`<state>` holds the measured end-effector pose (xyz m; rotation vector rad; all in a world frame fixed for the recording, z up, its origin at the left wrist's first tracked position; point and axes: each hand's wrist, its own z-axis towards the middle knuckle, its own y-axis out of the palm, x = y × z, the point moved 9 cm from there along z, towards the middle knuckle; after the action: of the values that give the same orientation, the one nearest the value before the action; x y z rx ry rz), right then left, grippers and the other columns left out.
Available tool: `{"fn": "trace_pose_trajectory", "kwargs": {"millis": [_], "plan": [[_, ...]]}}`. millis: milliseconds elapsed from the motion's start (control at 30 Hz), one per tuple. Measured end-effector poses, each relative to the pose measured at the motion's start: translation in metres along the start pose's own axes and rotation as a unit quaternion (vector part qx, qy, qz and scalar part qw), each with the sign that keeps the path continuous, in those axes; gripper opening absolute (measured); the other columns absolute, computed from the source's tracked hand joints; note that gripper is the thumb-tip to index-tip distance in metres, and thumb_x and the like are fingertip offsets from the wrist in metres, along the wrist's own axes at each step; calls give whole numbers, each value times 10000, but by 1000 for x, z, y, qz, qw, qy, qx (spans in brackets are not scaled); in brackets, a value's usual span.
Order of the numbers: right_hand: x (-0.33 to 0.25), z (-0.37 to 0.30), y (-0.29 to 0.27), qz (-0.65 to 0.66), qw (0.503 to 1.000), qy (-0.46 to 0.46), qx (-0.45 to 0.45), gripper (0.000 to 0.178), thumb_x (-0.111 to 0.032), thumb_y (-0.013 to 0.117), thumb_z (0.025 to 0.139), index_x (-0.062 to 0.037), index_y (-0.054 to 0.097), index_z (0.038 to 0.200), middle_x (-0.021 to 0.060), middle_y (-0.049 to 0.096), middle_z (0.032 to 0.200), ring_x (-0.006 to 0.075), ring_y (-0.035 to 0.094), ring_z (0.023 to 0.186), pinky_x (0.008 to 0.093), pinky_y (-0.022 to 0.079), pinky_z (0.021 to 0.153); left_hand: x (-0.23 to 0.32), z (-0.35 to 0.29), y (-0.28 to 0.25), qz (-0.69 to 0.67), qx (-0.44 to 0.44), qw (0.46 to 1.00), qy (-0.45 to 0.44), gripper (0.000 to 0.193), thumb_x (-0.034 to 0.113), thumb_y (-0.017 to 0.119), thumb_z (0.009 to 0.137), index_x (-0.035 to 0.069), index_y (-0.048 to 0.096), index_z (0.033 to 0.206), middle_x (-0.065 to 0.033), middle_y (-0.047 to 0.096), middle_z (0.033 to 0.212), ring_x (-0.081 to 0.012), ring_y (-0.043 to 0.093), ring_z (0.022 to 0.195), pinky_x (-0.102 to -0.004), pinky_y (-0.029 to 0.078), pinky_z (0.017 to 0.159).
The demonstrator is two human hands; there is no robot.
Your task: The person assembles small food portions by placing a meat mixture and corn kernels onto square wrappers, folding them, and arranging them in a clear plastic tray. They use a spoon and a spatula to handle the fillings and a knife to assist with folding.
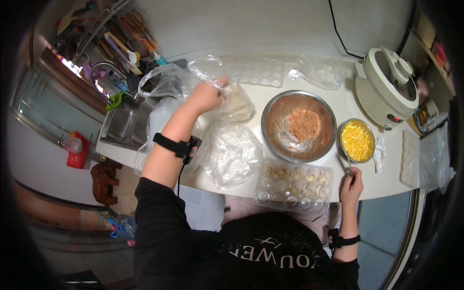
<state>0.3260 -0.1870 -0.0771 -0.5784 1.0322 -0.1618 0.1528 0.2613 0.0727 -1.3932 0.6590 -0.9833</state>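
Observation:
My left hand (207, 98) reaches to the far side of the counter, at the mouth of a clear plastic bag (239, 102) with pale, flat dough inside. Its fingers curl in, partly hidden by the film; what they hold is hidden. Close to the counter's front edge, my right hand (352, 185) grips a thin spoon handle (349, 164) that leads up to a small metal bowl of yellow corn kernels (357, 140). Between my hands stand a large steel bowl (275, 140) with pinkish minced filling (305, 124) and a clear compartment tray (276, 197) partly filled with small dumplings (308, 182).
A larger knotted-looking bag (231, 157) with white contents lies beside my left forearm. A white cooker (382, 92) stands at the right back, an empty clear tray (261, 73) at the back wall. The sink (123, 124) is at the left. A crumpled wipe (380, 153) lies right of the corn.

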Motion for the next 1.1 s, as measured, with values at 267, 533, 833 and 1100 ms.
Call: {"fn": "trace_pose_trajectory", "kwargs": {"millis": [267,533,833,1100], "plan": [[2,0,0,8,1000,3,0,167,33,455,823,17,542,965,159,590,786,267,588,696,329,472,678,-62,-11,8,-216,-19,969,-120,407,193,688,815,-23,565,1137,-114,654,1020,-191,631,866,-309,490,781],[3,-1,2,-17,1000,0,-7,175,32,458,823,10,548,971,172,606,806,282,610,723,334,481,692,-90,1,48,-252,-32,953,-167,704,344,678,831,-5,371,1360,-207,486,1287,-264,505,1143,-349,417,939],[3,0,3,-1,1000,-4,-9,148,28,473,833,8,549,959,158,603,787,258,603,700,320,478,675,-84,-4,62,-631,-43,743,-219,453,259,604,899,55,459,1277,-77,562,1164,-158,565,1040,-282,494,837],[1,0,2,-10,1000,6,-7,139,27,476,833,8,549,950,160,600,779,254,602,689,316,479,662,-89,24,86,-273,-208,935,-90,737,407,668,810,33,383,1377,-171,418,1385,-259,457,1223,-347,353,1034]]}}
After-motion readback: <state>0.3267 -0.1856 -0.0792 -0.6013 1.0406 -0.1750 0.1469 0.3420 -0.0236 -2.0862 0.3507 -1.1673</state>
